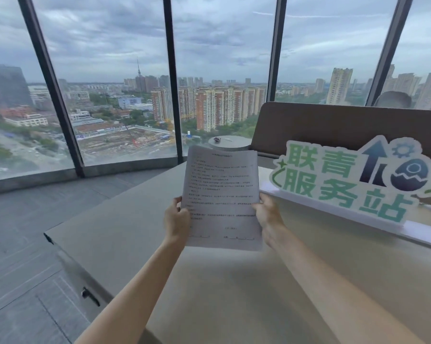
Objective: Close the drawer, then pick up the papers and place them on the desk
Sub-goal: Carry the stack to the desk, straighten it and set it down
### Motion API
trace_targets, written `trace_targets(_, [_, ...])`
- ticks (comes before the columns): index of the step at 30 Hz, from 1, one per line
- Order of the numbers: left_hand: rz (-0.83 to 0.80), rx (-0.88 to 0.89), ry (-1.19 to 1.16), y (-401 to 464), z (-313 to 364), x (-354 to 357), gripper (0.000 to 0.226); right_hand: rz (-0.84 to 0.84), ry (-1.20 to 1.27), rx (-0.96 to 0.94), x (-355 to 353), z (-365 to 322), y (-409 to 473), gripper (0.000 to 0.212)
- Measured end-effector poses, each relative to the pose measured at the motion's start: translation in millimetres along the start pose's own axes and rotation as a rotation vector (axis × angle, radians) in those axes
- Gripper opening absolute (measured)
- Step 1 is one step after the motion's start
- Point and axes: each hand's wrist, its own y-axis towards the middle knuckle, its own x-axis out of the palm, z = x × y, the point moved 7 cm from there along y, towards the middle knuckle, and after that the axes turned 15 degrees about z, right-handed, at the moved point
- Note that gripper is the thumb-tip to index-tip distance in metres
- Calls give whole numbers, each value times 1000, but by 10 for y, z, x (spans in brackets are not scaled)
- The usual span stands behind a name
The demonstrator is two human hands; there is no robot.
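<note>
I hold a stack of printed white papers (220, 194) upright above the grey desk (125, 227), their lower edge near the desk top. My left hand (176, 220) grips the left edge and my right hand (269, 214) grips the right edge. The drawer front with a black handle (90, 296) shows on the desk's left side and looks flush with the cabinet.
A large green and white sign (351, 180) on a white base stands on the desk at the right. Behind it is a brown partition (333, 125). A small round table (229, 142) stands by the floor-to-ceiling windows. Grey floor lies to the left.
</note>
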Motion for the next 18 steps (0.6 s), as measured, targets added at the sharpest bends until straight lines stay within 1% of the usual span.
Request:
trace_targets(4, [17,-7,102,403,-123,-150,48,-77,-87,17,439,67,113,33])
trace_targets(7, [-13,-17,173,720,-230,-186,45,-108,-156,24,680,132,246,29])
trace_targets(11, [-42,-10,288,1126,-336,-157,44,-176,-215,69,957,261,427,30])
trace_targets(16, [-123,5,372,1493,-431,108,35,-132,-303,-17,1149,347,675,30])
trace_targets(18, [-142,24,410,1626,-461,231,36,-115,-350,-60,1194,351,765,32])
